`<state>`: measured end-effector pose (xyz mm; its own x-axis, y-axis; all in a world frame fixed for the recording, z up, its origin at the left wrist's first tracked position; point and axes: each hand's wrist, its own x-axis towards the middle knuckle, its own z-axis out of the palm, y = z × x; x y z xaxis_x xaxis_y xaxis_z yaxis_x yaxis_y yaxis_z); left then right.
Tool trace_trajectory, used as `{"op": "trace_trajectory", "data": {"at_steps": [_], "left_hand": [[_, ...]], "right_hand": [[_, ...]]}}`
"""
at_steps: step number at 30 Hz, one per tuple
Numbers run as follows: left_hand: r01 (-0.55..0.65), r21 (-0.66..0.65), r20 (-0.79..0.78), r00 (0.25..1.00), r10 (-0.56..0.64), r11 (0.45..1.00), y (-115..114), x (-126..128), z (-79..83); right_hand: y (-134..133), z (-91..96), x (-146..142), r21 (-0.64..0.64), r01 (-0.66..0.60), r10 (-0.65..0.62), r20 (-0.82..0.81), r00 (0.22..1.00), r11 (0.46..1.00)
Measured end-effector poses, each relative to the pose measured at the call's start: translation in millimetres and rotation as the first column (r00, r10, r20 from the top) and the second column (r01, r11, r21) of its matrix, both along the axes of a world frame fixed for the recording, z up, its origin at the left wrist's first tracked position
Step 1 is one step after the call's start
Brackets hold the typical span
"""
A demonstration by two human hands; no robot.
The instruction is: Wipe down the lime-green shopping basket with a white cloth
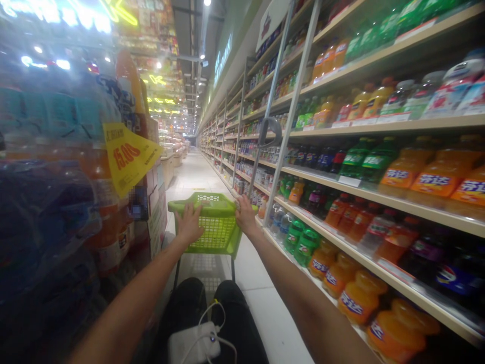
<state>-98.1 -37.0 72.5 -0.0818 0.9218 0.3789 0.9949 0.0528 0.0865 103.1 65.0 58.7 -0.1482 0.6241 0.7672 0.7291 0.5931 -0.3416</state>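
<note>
A lime green shopping basket rides on a cart frame in a supermarket aisle straight ahead of me. My left hand grips the near left rim of the basket, fingers curled over it. My right hand holds the near right rim in the same way. The basket looks empty through its mesh. Both my forearms reach forward from the bottom of the view.
Shelves of orange, green and dark soda bottles line the right side. On the left stand wrapped bottle packs with a yellow price sign. The white tiled aisle runs far ahead. A white device with a cable sits at my waist.
</note>
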Motion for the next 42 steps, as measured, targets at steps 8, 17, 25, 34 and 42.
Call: {"op": "trace_trajectory", "data": {"at_steps": [8, 17, 25, 34, 42], "left_hand": [[0.022, 0.021, -0.002, 1.0, -0.022, 1.0, -2, -7, 0.3], [0.014, 0.012, -0.027, 1.0, -0.014, 1.0, -8, -15, -0.6], [0.046, 0.061, -0.023, 0.999, -0.045, 0.997, -5, -20, -4.3], [0.156, 0.227, -0.109, 0.985, -0.134, 0.961, -2, -20, 8.3], [0.231, 0.217, -0.107, 0.971, -0.213, 0.948, 20, 13, 17.3]], "right_hand": [[-18, 4.2, -71, 0.023, -0.249, 0.245, 0.109, 0.963, 0.968], [-9, 3.9, -43, 0.04, -0.097, 0.097, 0.005, 0.995, 0.994], [-21, 11.0, -94, -0.02, -0.173, 0.175, 0.096, 0.98, 0.985], [-53, 20.0, -99, -0.076, -0.226, 0.238, 0.3, 0.924, 0.971], [-42, 18.2, -65, -0.035, -0.032, 0.037, 0.136, 0.99, 0.999]]}}
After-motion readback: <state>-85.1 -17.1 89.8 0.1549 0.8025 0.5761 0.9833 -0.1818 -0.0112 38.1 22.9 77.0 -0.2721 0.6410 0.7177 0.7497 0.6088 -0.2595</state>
